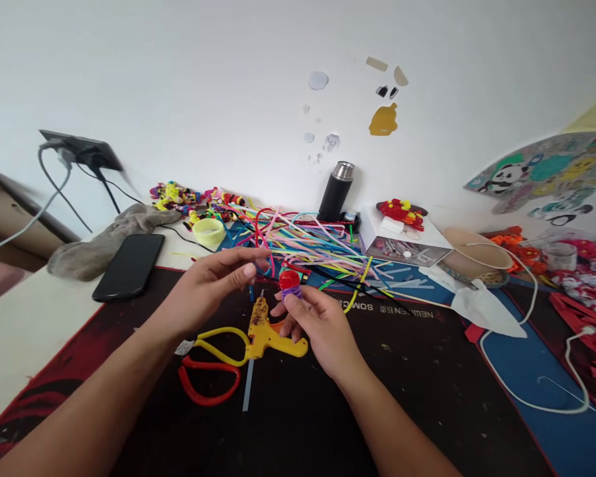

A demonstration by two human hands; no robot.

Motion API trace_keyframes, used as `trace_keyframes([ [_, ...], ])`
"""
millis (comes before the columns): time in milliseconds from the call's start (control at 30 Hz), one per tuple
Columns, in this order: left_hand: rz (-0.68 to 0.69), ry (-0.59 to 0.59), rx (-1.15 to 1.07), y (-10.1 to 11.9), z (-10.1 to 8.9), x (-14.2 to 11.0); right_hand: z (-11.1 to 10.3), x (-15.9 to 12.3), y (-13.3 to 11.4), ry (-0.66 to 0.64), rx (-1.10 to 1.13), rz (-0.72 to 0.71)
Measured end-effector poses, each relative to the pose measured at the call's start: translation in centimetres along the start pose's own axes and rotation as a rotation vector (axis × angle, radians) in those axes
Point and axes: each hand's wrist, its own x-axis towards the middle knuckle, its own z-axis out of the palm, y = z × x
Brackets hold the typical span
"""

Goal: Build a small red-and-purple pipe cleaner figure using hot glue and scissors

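My right hand (pixel 322 324) pinches a small red and purple piece of wound pipe cleaner (pixel 290 283), held upright. To its left, my left hand (pixel 213 285) hovers with fingers stretched forward and the thumb apart below them; I see nothing in it. Beneath the hands lies a yellow hot glue gun (pixel 265 338), its nozzle pointing away from me and a clear glue stick (pixel 248 384) at its rear. Beside the gun are scissors with one yellow and one red handle (pixel 211 384); their blades are partly hidden.
Pipe cleaners (pixel 307 238) in many colours lie heaped at the back. A black flask (pixel 336 192) stands behind them, with a white box (pixel 410 238) to its right. A phone (pixel 128 265), a yellow bowl (pixel 209 232) and finished pipe-cleaner pieces (pixel 178 195) are at left. A white cable (pixel 531 404) loops at right.
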Motion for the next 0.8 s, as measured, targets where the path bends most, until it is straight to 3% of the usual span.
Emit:
trace_keyframes([
  [267, -0.101, -0.299, -0.065, 1.00, 1.21, -0.52, 0.24, -0.27, 0.25, -0.094, -0.012, 0.031],
  [800, -0.003, -0.257, 0.044, 0.61, 1.42, -0.90, 0.89, -0.86, 0.28, -0.046, -0.113, 0.020],
])
